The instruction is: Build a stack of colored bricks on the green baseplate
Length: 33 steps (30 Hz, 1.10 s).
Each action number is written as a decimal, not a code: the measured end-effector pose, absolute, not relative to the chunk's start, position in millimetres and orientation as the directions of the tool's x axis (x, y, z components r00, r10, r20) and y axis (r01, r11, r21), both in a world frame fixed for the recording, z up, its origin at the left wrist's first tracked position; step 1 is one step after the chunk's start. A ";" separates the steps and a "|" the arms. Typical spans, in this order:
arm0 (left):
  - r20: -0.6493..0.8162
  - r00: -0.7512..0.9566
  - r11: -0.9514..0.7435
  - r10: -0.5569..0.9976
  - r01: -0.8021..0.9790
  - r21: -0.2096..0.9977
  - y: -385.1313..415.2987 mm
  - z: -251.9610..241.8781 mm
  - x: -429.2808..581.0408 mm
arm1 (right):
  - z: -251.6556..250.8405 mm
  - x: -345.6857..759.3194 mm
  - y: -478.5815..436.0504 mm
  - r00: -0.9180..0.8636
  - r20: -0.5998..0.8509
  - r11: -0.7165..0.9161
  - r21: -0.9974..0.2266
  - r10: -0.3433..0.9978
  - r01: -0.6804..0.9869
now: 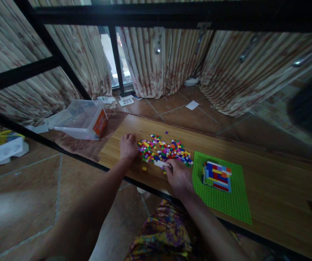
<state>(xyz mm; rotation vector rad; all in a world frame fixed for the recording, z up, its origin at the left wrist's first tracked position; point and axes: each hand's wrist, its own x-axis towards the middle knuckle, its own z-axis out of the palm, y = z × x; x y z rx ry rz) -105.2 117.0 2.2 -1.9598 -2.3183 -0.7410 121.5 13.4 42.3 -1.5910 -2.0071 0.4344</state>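
A heap of small coloured bricks [164, 148] lies on a wooden board [267, 174]. My left hand [128, 145] rests at the heap's left edge, fingers curled in a loose fist on the board. At the heap's near edge my right hand [180, 176] pinches a white brick [161, 164]. Right of that hand lies a green baseplate [234, 201] carrying a flat block of stacked coloured bricks [217, 175]. A lone yellow brick [144, 168] lies just in front of the heap.
A clear plastic tub [77, 119] with an orange label lies tipped behind the board's left end. A black metal frame [53, 58] crosses overhead and along the board's near edge. Curtains [172, 61], scattered papers [126, 101] and a white bag [1, 150] are on the tiled floor.
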 end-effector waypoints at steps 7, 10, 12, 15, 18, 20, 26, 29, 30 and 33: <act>0.326 -0.210 0.090 0.922 0.933 0.349 119.0 0.6 -107.1 | 34.0 171.3 -34.6 0.035 0.069 0.018 -0.638 0.997 0.770; 0.336 -0.206 0.084 0.919 0.935 0.345 119.4 0.1 -107.8 | 26.7 180.4 -46.7 0.077 0.058 -0.029 -0.579 0.995 0.814; 0.335 -0.205 0.083 0.919 0.935 0.345 119.1 0.9 -107.9 | 24.2 180.3 -48.8 0.075 0.096 -0.012 -0.541 0.993 0.841; 0.328 -0.204 0.085 0.922 0.935 0.343 118.7 2.5 -108.1 | 23.4 174.9 -47.4 0.045 0.166 0.051 -0.530 0.985 0.847; 0.332 -0.200 0.079 0.922 0.935 0.346 119.2 3.0 -108.8 | 22.5 167.9 -44.8 -0.001 0.219 0.125 -0.552 0.976 0.824; 0.337 -0.198 0.075 0.921 0.936 0.345 120.0 2.4 -109.6 | 21.2 163.6 -42.5 -0.030 0.218 0.151 -0.566 0.976 0.811; 0.344 -0.190 0.069 0.920 0.940 0.335 121.4 0.1 -112.3 | 21.1 156.2 -32.3 -0.047 0.127 0.110 -0.549 0.991 0.829; 0.346 -0.183 0.062 0.920 0.941 0.333 121.5 0.3 -113.2 | 23.9 155.7 -28.4 -0.063 0.102 0.108 -0.528 0.993 0.843; 0.347 -0.182 0.061 0.920 0.941 0.332 121.5 0.6 -113.3 | 24.6 155.5 -27.5 -0.073 0.101 0.115 -0.517 0.992 0.848; 0.345 -0.182 0.063 0.921 0.942 0.330 121.8 1.2 -113.7 | 25.1 154.7 -25.8 -0.104 0.123 0.151 -0.480 0.987 0.864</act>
